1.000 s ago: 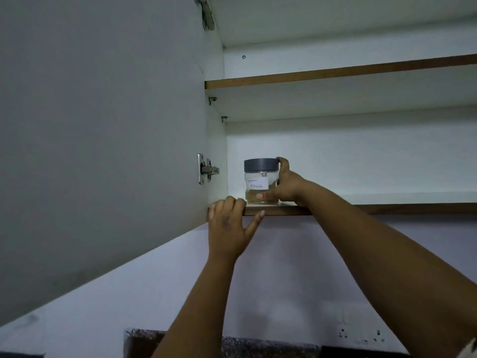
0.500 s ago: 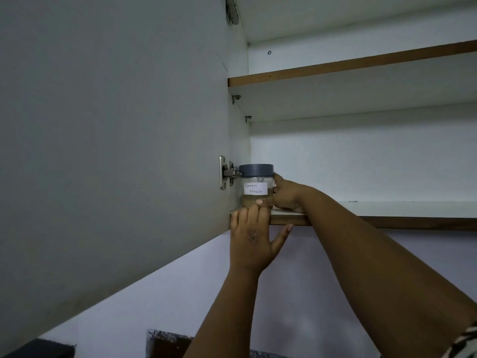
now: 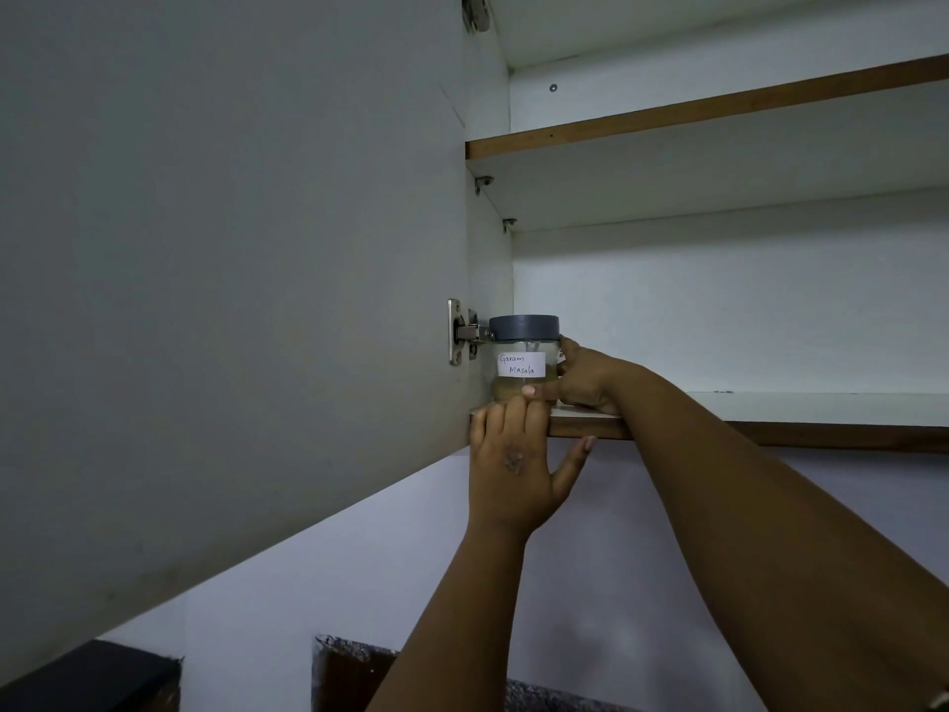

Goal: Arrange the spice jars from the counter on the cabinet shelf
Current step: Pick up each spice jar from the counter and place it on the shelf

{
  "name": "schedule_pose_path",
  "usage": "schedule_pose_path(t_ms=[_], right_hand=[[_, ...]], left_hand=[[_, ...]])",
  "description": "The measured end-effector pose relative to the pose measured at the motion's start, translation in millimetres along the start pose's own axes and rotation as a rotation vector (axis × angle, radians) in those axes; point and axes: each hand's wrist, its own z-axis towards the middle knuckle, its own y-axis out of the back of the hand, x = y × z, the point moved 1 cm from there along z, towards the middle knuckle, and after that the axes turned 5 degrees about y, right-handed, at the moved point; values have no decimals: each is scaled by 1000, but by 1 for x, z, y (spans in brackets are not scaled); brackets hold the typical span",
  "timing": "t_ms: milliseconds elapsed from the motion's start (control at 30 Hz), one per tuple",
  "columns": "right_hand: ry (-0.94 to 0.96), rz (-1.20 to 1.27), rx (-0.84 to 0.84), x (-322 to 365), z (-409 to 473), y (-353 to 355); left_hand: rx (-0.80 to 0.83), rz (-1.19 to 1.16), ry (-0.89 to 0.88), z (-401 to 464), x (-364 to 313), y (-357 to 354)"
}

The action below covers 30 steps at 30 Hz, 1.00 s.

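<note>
From the head camera, looking up into an open wall cabinet, a glass spice jar [image 3: 523, 362] stands upright at the far left end of the lower shelf [image 3: 770, 409], close to the front edge and tight against the left cabinet wall. It has a grey lid [image 3: 524, 328] and a white paper label [image 3: 521, 364] handwritten "Garam Masala"; a shallow layer of brownish powder sits in the bottom.

The right hand [image 3: 585, 375] grips the jar from its right side: the thumb crosses the lower front of the glass under the label, and a fingertip shows at the rim just below the lid. How the remaining fingers lie behind the jar cannot be seen.

The left hand [image 3: 513, 465] holds nothing. Its straight fingers rest over the brown front edge of the shelf directly below the jar, with the thumb spread out to the right under that edge.

The cabinet door [image 3: 231, 300] stands swung open on the left, its metal hinge [image 3: 462, 332] just beside the lid. An upper shelf [image 3: 719, 161] runs above. Along the bottom edge of the view, a speckled counter [image 3: 539, 701] and a dark object [image 3: 92, 675] at the lower left corner are visible.
</note>
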Motion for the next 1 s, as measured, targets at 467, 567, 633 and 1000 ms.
schedule_pose_path(t_ms=[467,567,633,1000], right_hand=[[-137,-219,25,12,-16,4],[-161,-257,9,19,-29,4],[-152,-314,-31,18,-39,0],[9,-866,-563,-5,-122,-29]], left_hand=[[106,-29,-10,4,2,15],[138,-49,25,4,-1,21],[142,-69,40,3,-3,24],[237,-189,57,-1,-5,54]])
